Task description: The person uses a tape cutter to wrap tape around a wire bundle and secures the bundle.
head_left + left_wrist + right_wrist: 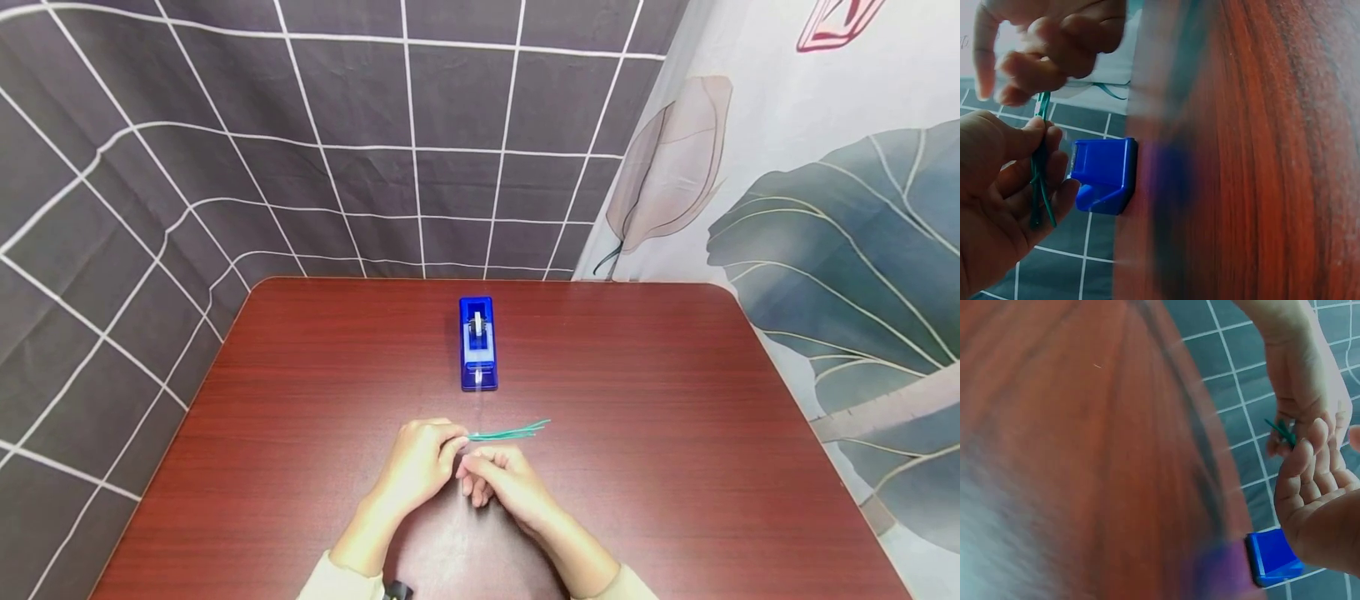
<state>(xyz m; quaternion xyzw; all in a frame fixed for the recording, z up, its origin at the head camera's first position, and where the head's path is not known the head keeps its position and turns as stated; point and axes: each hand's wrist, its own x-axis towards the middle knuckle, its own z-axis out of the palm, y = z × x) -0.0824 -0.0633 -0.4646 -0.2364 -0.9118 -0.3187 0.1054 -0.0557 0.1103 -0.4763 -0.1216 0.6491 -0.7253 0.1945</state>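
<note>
My left hand (423,457) pinches a bundle of thin green strands (510,433) between thumb and fingers. In the head view, their loose ends fan out to the right. A pale, shiny patch shows on the bundle (1041,106) in the left wrist view. Close below the strands in the head view is my right hand (506,479). Its fingers bend loosely, and the right wrist view shows the thumb apart from them and nothing held. Beyond both hands stands a blue tape dispenser (480,354) with a small roll (477,323) in it.
The dark red wooden table (637,375) has rounded far corners. Behind and to the left hangs a grey curtain (360,92) with white grid lines. A pale leaf-patterned curtain (787,150) hangs on the right. Something small and black (399,591) shows by the left sleeve.
</note>
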